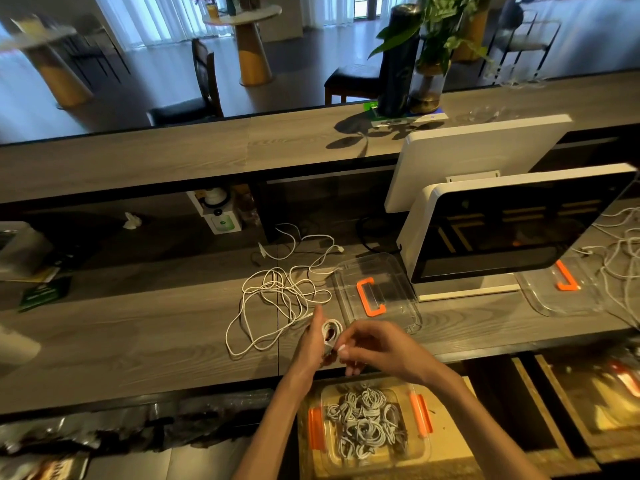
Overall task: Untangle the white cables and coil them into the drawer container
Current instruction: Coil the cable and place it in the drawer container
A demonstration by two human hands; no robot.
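A loose tangle of white cables [280,292] lies on the grey wooden desk, with another white cable [304,245] behind it. My left hand [313,339] holds a small white cable coil [330,332] just above the desk's front edge. My right hand [369,344] pinches the cable at the coil's lower side. Below my hands, in an open drawer, sits a clear container [424,448] with orange latches, holding several coiled white cables [365,422].
The container's clear lid [401,271] with an orange handle lies right of the tangle. Two white monitors [512,216] stand at the right, with a second lid [554,296] and more white cables [620,251] beyond. Further open drawers [581,403] sit at the lower right.
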